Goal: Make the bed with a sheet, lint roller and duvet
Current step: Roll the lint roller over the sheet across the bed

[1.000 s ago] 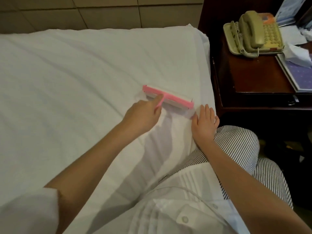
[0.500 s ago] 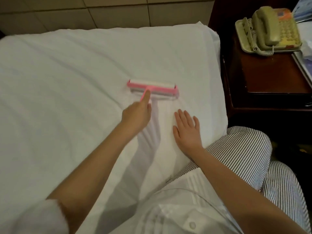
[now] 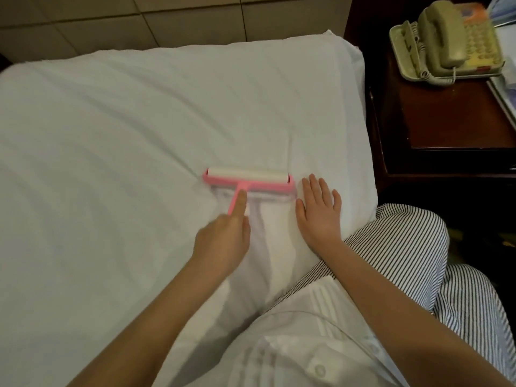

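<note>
Head view: the left hand (image 3: pixel 223 241) had its fingers (image 3: pixel 239 201) closed around the pink handle of the lint roller (image 3: pixel 248 181), forefinger stretched along it. The roller head lay on the white sheet (image 3: pixel 139 135) near the bed's right edge. The right hand (image 3: pixel 319 212) rested flat just beside the roller, fingers spread, gripping nothing. Pushed hard, the sticky roller might have dragged the loose sheet into fresh creases, or run off the bed edge toward the nightstand (image 3: pixel 446 121) carrying a telephone (image 3: pixel 449 43). The handle's lower end was hidden in the fist. Motion blurred the left hand. No duvet was in view.
</note>
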A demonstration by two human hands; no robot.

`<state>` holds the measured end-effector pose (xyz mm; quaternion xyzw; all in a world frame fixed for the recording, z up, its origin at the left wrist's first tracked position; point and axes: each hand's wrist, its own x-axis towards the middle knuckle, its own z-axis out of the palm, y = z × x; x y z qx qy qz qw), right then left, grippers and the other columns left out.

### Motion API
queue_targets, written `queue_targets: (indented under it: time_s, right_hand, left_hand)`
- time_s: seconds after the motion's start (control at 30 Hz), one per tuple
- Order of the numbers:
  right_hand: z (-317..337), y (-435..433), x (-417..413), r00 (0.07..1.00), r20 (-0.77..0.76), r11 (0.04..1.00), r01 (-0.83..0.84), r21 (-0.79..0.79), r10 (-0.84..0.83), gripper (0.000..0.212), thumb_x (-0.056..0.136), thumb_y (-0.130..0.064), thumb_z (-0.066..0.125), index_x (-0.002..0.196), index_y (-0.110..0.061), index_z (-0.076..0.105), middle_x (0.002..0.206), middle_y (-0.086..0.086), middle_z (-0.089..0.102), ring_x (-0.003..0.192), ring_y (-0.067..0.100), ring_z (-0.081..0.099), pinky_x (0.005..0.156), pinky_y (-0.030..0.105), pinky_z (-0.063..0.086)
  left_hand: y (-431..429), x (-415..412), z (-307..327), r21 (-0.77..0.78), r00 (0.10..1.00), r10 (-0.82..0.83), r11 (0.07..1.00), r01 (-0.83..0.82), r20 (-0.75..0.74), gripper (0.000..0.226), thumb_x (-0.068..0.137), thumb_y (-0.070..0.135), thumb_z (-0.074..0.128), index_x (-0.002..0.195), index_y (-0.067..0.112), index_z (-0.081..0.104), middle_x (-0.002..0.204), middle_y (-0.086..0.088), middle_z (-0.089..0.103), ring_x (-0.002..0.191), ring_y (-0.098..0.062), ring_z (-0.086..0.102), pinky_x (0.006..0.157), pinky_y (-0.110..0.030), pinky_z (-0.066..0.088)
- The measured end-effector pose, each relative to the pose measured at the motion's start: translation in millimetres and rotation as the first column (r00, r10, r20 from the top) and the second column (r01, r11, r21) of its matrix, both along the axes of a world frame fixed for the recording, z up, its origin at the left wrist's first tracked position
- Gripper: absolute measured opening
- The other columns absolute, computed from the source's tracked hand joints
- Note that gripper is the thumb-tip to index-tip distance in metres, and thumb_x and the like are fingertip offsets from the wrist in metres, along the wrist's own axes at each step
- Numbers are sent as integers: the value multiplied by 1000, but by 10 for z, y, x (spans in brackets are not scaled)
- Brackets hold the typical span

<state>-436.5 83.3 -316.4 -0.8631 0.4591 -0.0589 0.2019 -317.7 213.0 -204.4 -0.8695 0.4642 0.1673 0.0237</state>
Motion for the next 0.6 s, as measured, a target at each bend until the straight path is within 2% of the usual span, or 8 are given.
queue_targets:
  time_s: [0.13,0.27,0.37,0.43,0.53,0.57,0.6]
  right_hand:
    - [38,5,-64,999,-39,1000,-1,17,1,67,88,-39,4,151,-16,12,159,0,6,146,16,1,114,34,-7]
    - [73,-29,-146,997,-39,996,75,56,-72,53,101,-32,14,151,-15,11,159,0,6,146,16,0,115,36,-6]
    - [83,-54,-154,993,-17,986,121,111,-120,52,103,-28,22,151,-15,10,159,0,4,146,16,-1,115,35,-7]
    - [79,-68,-130,992,-13,985,125,122,-124,52,102,-28,23,151,-15,10,159,0,4,146,16,-1,115,34,-6]
    - [74,-76,-98,994,-5,987,113,114,-114,52,102,-27,26,151,-14,12,159,2,5,146,18,0,115,35,-4]
    - [74,-77,-87,993,6,987,114,114,-116,52,102,-27,27,151,-13,13,159,3,6,146,19,1,115,36,-3]
    - [75,-78,-81,993,9,987,114,115,-116,52,102,-26,27,151,-13,13,159,3,6,146,19,1,115,36,-3]
  left_hand:
    - [-874,446,-90,-115,1000,22,993,-22,-2,55,100,24,29,151,23,6,112,-23,59,101,-37,57,77,-35,40]
    - [-1211,632,-45,-129,1000,-21,991,19,-14,54,100,22,29,151,20,11,112,-22,58,99,-36,57,71,-33,35]
    - [-848,390,-46,-65,1000,-11,998,10,-15,57,100,20,30,151,19,5,109,-22,59,97,-36,58,70,-33,34]
    - [-402,90,-75,49,1000,-16,999,16,-4,62,100,18,31,150,18,-5,106,-18,60,93,-35,59,69,-33,36]
    - [175,-252,-55,190,986,-141,974,122,91,67,100,18,30,148,15,-16,81,-7,48,65,-24,51,56,-28,33]
    - [229,-272,-56,206,982,-162,969,139,98,67,100,19,30,148,14,-17,76,-5,44,59,-21,46,51,-27,31]
    - [195,-240,-43,197,985,-152,971,133,87,67,100,20,30,148,15,-16,78,-6,47,60,-23,49,51,-28,32]
